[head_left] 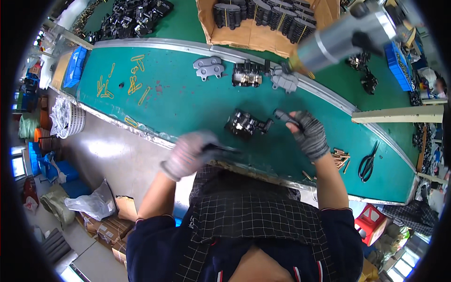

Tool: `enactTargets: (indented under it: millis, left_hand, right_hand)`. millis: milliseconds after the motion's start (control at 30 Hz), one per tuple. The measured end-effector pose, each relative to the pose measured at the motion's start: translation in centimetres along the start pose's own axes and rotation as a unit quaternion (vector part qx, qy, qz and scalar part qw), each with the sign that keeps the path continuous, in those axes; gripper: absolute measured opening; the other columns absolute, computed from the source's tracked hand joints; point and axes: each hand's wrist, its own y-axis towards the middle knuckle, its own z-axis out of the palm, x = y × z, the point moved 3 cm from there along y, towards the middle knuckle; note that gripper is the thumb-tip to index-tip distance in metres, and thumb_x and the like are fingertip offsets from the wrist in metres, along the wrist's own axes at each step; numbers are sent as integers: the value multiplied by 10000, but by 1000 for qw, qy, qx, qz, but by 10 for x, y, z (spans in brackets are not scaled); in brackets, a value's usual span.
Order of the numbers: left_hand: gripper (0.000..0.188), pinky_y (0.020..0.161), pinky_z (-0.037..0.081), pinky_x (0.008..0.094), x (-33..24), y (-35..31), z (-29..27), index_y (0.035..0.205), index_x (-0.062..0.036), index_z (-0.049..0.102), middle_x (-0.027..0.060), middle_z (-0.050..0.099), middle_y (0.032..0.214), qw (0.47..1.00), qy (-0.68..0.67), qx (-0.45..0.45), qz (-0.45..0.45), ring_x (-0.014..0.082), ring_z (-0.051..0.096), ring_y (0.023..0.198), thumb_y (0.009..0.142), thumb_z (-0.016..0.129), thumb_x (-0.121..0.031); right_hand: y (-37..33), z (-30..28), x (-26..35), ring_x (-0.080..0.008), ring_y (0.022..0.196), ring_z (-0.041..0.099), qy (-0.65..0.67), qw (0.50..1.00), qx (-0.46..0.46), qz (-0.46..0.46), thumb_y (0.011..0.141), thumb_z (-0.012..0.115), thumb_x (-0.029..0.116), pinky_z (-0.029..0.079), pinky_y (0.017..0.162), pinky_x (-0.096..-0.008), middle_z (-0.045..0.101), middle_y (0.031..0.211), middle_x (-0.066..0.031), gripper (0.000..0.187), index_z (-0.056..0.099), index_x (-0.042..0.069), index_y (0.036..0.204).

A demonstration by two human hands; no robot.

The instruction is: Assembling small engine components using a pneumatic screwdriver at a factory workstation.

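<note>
Op: Head cam, only view. Which step?

Eng: Looks like brake-pad handling at the black caliper, judging by pose. It's on the bench in front of you, between your hands, touching neither AFAICT.

Op: Hands?

Eng: Your R hand pinches a dark pad, prob. a brake pad edge-on, just beside the caliper. Your L hand is motion-blurred, grasping a dark piece; can't tell type.

Op: Next move calls for?

Eng: IMO a steady L hand and the pad squared up w/ the caliper b4 any contact.

Op: Surface?

Eng: Green top. 2nd caliper near the far rail, grey pads to its L, more to its R. Power driver hangs above, blurred. Yellow rubber bands far L; copper-coloured pins and black-handled snips R. Carton of banded pads past the rail.

Op: Room?

Eng: Shiny grey floor, white basket L, red stool lower R.
</note>
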Motion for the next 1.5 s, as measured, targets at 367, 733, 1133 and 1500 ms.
enactTargets:
  millis: [367, 733, 1133, 1500]
  left_hand:
    - [419, 764, 499, 410, -49, 28, 53, 1087, -107, 599, 119, 607, 954, 974, 156, -126, 106, 331, 598, 888, 704, 758, -165]
    - [479, 795, 498, 423, -19, 90, 62, 1136, -78, 570, 145, 611, 987, 968, 192, -157, 33, 342, 598, 897, 703, 758, -166]
    - [341, 684, 486, 403, -17, 39, 74, 1016, -64, 638, 118, 616, 831, 984, 168, -34, 54, 320, 581, 759, 719, 753, -183]
    - [358, 688, 492, 425, -17, 31, 73, 980, -88, 642, 110, 634, 852, 991, 130, -26, 25, 325, 599, 808, 654, 769, -166]
  right_hand:
    - [-76, 19, 38, -334, 827, 629, -54, 991, 66, -104, 745, 749, 206, 515, 691, -417, 638, 935, -135, 345, 622, 81, 1041]
    - [-51, 17, 12, -338, 855, 614, -28, 994, -17, -103, 760, 704, 169, 522, 718, -402, 592, 989, -152, 363, 583, 80, 1091]
    - [-39, 19, 21, -295, 771, 611, 7, 993, 43, -108, 739, 755, 171, 514, 677, -386, 602, 873, -106, 318, 635, 61, 1012]
    - [-37, 25, 6, -281, 683, 601, 82, 983, 30, -160, 739, 768, 138, 492, 599, -381, 617, 768, -97, 305, 646, 72, 1011]
